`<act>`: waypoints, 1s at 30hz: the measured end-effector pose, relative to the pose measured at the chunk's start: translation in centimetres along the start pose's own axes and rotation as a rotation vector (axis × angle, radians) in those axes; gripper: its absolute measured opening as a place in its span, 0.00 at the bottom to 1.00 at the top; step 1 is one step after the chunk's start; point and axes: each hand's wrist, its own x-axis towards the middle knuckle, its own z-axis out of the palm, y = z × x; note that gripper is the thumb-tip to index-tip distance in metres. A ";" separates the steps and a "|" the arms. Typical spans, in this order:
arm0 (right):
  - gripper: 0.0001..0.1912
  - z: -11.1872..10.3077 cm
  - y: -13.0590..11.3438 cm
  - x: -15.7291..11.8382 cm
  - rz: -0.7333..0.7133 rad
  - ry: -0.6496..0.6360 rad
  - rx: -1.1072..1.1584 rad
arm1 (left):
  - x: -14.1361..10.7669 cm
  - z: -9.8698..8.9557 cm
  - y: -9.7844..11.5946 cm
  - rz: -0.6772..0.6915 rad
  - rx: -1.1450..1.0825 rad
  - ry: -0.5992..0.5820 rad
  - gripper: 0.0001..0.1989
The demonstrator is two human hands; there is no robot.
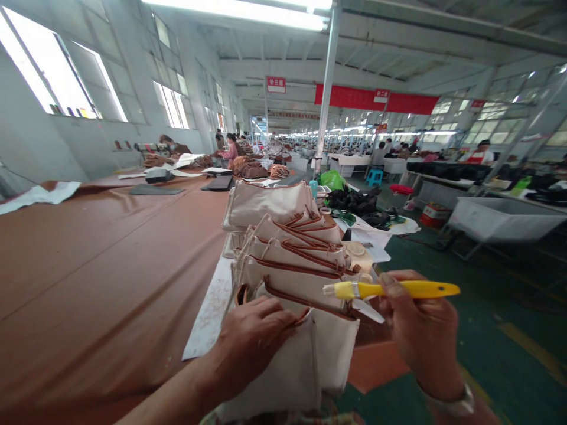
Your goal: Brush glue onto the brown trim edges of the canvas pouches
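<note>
Along the brown-covered tabletop at left, a sheet of white paper lay beneath cream canvas pouches with brown trim. They stood in an overlapping stack whose long axis ran away from you, toward the middle of the frame. At lower centre, your left hand lay on the nearest pouch, its fingers open and flat, gripping nothing. To the right, your right hand had its fingers closed around a yellow-handled brush, held nearly level, with its bristles pointing left just beside the pouch edge. Further right, a white bin stood above the green floor.
</note>
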 end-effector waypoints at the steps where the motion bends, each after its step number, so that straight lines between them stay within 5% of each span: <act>1: 0.16 -0.2 -0.3 0.2 0.033 0.019 0.034 | -0.3 -0.5 0.1 0.091 0.081 0.011 0.07; 5: 0.14 0.4 -1.4 0.2 0.180 -0.086 0.285 | -1.4 -2.4 0.5 0.398 0.323 0.013 0.10; 9: 0.12 1.6 -1.5 -1.4 0.201 -0.294 0.304 | -1.8 -4.0 0.6 0.514 0.350 0.031 0.12; 13: 0.13 1.1 -2.1 -2.7 0.183 -0.447 0.240 | -2.4 -4.7 0.2 0.518 0.348 0.026 0.11; 19: 0.11 1.0 -3.5 -3.2 0.034 -0.296 0.143 | -3.2 -4.9 -0.1 0.496 0.367 0.027 0.09; 24: 0.12 1.6 -3.7 -4.5 -0.079 -0.539 0.034 | -3.3 -5.7 0.3 0.453 0.366 0.057 0.09; 28: 0.11 2.2 -4.6 -5.8 0.029 -0.309 0.089 | -4.0 -6.0 0.6 0.412 0.379 0.037 0.10; 30: 0.13 2.9 -4.6 -6.3 0.030 -0.355 0.083 | -4.4 -6.1 0.2 0.388 0.402 0.042 0.10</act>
